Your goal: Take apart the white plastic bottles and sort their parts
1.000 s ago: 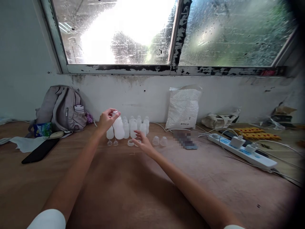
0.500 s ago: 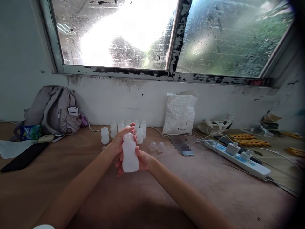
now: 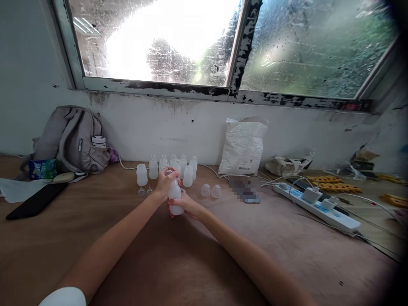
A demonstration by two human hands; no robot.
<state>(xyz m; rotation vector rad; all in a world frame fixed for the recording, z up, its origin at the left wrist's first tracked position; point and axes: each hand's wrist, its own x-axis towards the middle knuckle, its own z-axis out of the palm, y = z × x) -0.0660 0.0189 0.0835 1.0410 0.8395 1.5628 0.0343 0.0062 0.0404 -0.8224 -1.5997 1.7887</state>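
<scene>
A frosted white baby bottle (image 3: 175, 191) is held between both hands above the table, leaning slightly, with its base toward me. My left hand (image 3: 165, 182) closes over the bottle's top, hiding most of it. Around the lower body wraps my right hand (image 3: 187, 204), thumb across the near side. Just beyond stand an uncapped bottle (image 3: 142, 175), another bottle (image 3: 188, 177), and a row of several capped bottles (image 3: 153, 167). Small clear nipple pieces (image 3: 141, 191) lie left of my left hand. Right of my hands sit two clear dome caps (image 3: 205, 191).
Against the wall stand a grey backpack (image 3: 72, 140) at left and a white plastic package (image 3: 244, 146). A phone (image 3: 251, 199) lies right of the caps. The power strip (image 3: 318, 208) and its cables cross the right side. A black flat case (image 3: 36, 202) is at left.
The bottle has moved farther from me and lower toward the table. My left hand now covers its top, and my right thumb lies across its body. The view has shifted slightly.
</scene>
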